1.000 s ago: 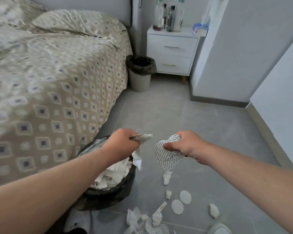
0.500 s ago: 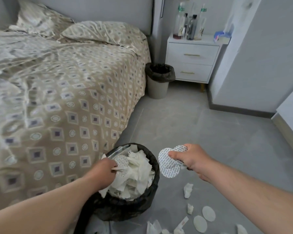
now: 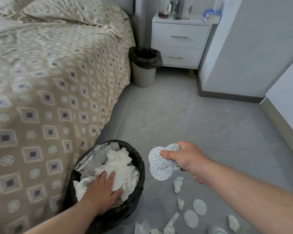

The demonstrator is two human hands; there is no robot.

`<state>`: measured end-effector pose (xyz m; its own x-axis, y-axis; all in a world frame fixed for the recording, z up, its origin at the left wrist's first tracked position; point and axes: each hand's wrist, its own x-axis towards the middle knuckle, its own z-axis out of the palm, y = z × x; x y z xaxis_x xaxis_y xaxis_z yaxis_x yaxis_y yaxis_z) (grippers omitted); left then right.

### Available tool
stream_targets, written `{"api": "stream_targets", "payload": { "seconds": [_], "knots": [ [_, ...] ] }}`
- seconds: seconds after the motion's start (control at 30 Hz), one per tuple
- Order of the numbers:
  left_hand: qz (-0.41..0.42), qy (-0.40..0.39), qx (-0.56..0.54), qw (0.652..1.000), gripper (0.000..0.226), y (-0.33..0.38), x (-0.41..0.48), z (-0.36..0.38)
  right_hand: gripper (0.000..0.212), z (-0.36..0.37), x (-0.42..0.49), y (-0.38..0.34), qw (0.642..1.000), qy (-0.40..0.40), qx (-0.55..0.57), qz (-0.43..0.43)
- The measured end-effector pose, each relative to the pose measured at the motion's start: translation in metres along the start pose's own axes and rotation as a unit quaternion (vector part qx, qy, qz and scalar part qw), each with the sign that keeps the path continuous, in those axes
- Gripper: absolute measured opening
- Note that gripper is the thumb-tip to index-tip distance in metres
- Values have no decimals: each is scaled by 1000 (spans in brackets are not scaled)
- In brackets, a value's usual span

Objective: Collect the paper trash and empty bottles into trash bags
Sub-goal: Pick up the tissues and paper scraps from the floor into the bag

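1. About midway, I reckon: the black plastic trash bag is heaped with crumpled white paper tissues.
2. Left hand lies flat on that heap inside the bag, fingers straight, pressing.
3. Right hand pinches round white printed paper discs just right of the bag, not in yet.
4. To go: small white tissue wads and plain white discs on the floor right of the bag.
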<state>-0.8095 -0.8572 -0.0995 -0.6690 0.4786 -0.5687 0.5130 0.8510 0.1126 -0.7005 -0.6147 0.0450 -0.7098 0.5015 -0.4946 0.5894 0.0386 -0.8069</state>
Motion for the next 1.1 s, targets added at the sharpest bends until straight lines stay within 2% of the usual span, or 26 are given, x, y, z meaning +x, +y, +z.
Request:
{"api": "stream_targets", "payload": {
  "seconds": [0.17,0.27,0.43,0.53,0.57,0.67,0.7,0.77,0.83,0.87,0.9,0.97,1.0,1.03,1.1],
  "knots": [
    [-13,-31,58,998,75,2,6,0,23,-1,-1,3,1000,-6,18,11],
    [0,18,96,995,82,9,2,-24,23,0,-4,-1,1000,-2,14,9],
    [87,85,158,980,98,16,-23,-98,25,12,-9,-6,1000,8,-11,1],
    [110,124,88,982,77,-1,-45,-114,27,28,-6,-2,999,3,-32,-4],
    [106,132,58,984,76,-12,-52,-111,26,35,-5,-1,999,-1,-43,-1],
    [65,154,-39,985,102,-53,-63,-78,26,62,4,4,995,-17,-97,19],
    [44,162,-70,983,101,-62,-64,-65,30,73,8,5,993,-27,-111,23],
    [8,161,-109,981,97,-72,-62,-40,15,98,21,9,989,-58,-131,21],
    [-5,155,-130,979,105,-79,-56,-23,16,123,31,9,984,-88,-153,6],
    [-9,159,-136,978,106,-85,-53,-18,26,134,35,11,974,-100,-202,-20],
    [-9,166,-140,976,106,-91,-50,-14,40,141,38,12,949,-100,-291,-65],
    [5,170,-133,976,105,-100,-47,-7,63,149,39,15,868,-94,-454,-177],
    [15,170,-127,977,105,-103,-45,-3,69,151,39,17,836,-112,-491,-217],
    [26,168,-120,978,108,-104,-45,1,75,153,41,18,818,-139,-508,-230],
    [37,157,-108,981,116,-106,-43,6,88,159,49,22,811,-179,-516,-208]
  ]
}}
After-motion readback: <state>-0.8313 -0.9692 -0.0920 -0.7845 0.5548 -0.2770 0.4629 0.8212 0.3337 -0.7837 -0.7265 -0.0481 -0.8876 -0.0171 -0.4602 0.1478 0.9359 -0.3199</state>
